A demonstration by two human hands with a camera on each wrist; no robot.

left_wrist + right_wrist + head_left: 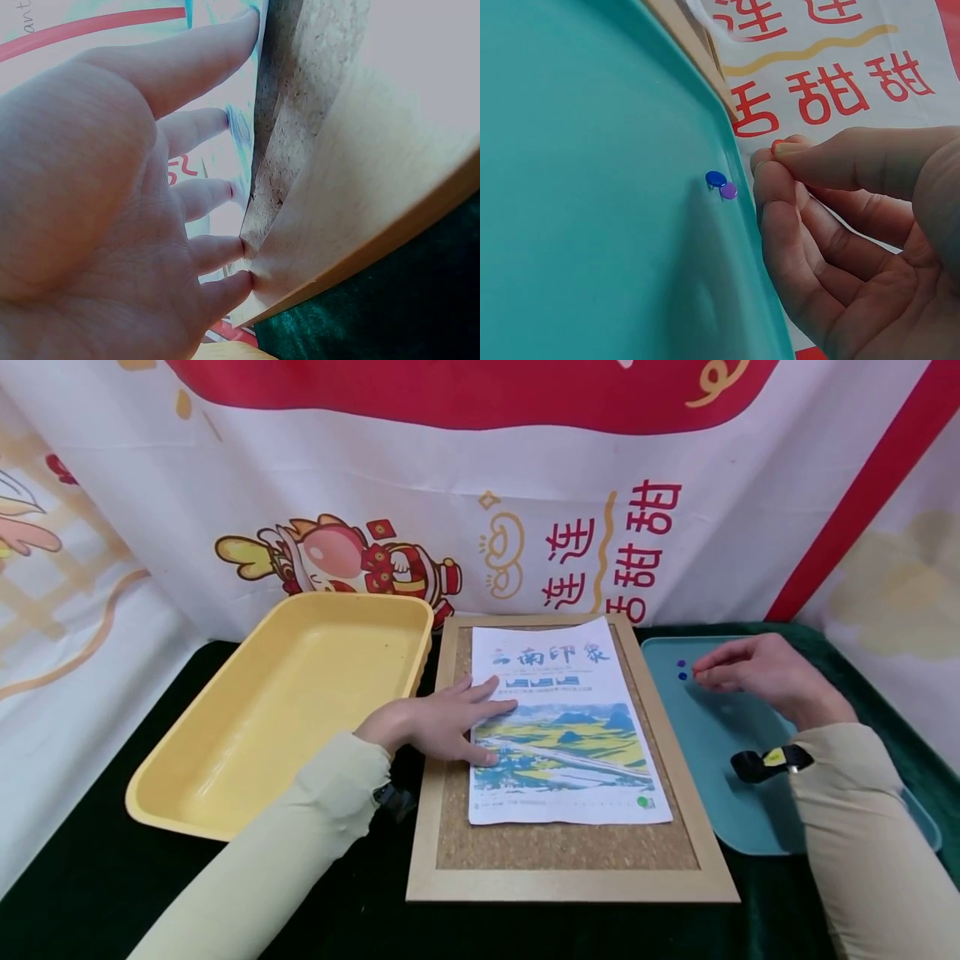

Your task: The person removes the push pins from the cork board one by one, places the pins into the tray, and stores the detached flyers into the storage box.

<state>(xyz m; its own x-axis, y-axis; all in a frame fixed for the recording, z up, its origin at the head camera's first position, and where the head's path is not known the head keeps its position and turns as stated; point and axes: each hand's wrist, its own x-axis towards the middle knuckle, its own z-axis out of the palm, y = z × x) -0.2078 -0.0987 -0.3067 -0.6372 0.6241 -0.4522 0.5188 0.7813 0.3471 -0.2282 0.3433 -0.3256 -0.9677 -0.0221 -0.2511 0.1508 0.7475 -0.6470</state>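
My left hand (pixel 442 722) lies with fingers spread on the left edge of a printed landscape sheet (pixel 558 760). The paper rests on a wood-framed cork board (pixel 570 847), and in the left wrist view the little fingertips reach the board's frame (pixel 330 195). Over the far part of a blue-green tray (pixel 720 802), my right hand (pixel 776 681) pinches a small red thumbtack (pixel 778 145) between thumb and fingertips; most of it is hidden. Close to those fingers, a blue thumbtack (pixel 716 178) and a purple thumbtack (pixel 729 192) sit side by side in the tray.
Left of the board stands a deep yellow basin (pixel 285 710), its right wall close to the board's frame. Dark green cloth (pixel 337 902) covers the table. A white and red printed banner (pixel 420 468) hangs right behind everything.
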